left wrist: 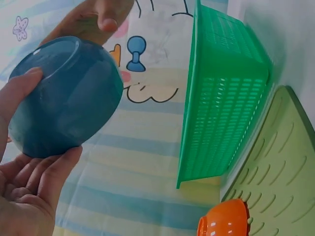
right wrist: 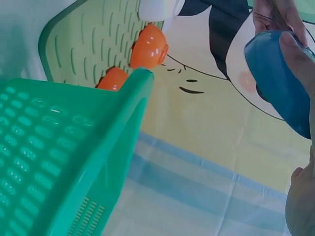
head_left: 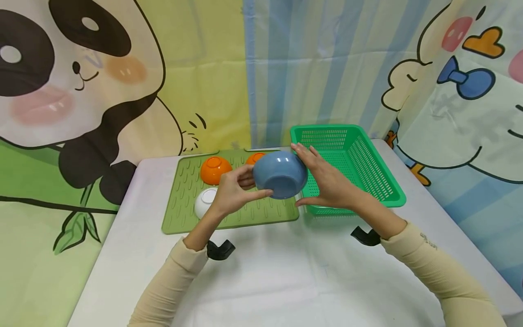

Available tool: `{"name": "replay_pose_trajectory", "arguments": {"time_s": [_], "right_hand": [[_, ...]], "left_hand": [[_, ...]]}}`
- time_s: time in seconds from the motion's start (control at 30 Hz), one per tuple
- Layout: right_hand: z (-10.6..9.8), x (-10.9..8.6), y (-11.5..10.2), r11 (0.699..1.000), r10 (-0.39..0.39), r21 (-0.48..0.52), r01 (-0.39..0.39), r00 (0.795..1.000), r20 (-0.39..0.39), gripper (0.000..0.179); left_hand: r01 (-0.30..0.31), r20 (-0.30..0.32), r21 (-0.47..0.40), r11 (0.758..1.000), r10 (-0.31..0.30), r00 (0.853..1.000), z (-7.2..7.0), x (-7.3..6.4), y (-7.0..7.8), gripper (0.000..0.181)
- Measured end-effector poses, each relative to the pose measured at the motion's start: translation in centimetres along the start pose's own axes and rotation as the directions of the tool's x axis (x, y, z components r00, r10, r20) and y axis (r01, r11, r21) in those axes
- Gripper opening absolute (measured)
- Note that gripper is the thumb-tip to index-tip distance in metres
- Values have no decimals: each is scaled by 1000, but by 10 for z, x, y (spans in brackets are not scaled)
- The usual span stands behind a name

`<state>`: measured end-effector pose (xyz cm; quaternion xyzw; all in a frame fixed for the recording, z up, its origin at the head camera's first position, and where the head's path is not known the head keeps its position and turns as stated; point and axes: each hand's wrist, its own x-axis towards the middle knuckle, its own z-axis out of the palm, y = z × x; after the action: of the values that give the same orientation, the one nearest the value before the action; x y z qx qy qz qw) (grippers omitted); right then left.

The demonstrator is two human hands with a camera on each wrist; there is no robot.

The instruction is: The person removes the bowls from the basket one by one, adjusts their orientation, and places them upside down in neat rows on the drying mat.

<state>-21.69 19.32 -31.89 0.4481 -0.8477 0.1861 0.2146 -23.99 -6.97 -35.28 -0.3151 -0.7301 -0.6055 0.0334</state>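
A blue bowl (head_left: pixel 280 175) is held up over the drying mat, tilted so that its base faces the head camera. My left hand (head_left: pixel 234 193) pinches it from the left, thumb on the base and fingers at the rim; the left wrist view shows this grip on the bowl (left wrist: pixel 69 98) closely. On the other side is my right hand (head_left: pixel 327 179), its straight fingers lying along the bowl's upper right side. In the head view its thumb stands away from the bowl, below the fingers.
On the green drying mat (head_left: pixel 180 213), an orange bowl (head_left: pixel 215 170) and a white bowl (head_left: pixel 202 204) lie upside down. Another orange bowl (head_left: pixel 255 158) is partly hidden behind the blue one. A green slotted basket (head_left: pixel 394 195) stands right of the mat on the white table (head_left: pixel 261 272).
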Motion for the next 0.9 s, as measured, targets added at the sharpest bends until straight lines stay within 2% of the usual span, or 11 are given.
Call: {"name": "replay_pose_trajectory", "arguments": {"time_s": [0.1,0.27,0.5,0.67,0.9], "right_hand": [[2,1,1,1000,-21,-11,21,1000,-12,123],[7,1,2,1000,-31,-9,30,999,-25,122],[12,0,1,1000,-16,21,17,999,-30,129],[15,0,-3,998,28,63,-27,1000,-9,130],[22,0,-4,988,73,136,-74,997,10,128]], "left_hand": [[87,18,-56,995,-87,996,-1,-1,3,59],[178,50,-117,977,-173,984,-2,-2,6,60],[266,88,-163,950,-254,963,-3,-3,7,57],[320,121,-180,930,-302,946,-4,-2,6,48],[412,156,-248,877,-383,910,-4,-1,3,48]]}}
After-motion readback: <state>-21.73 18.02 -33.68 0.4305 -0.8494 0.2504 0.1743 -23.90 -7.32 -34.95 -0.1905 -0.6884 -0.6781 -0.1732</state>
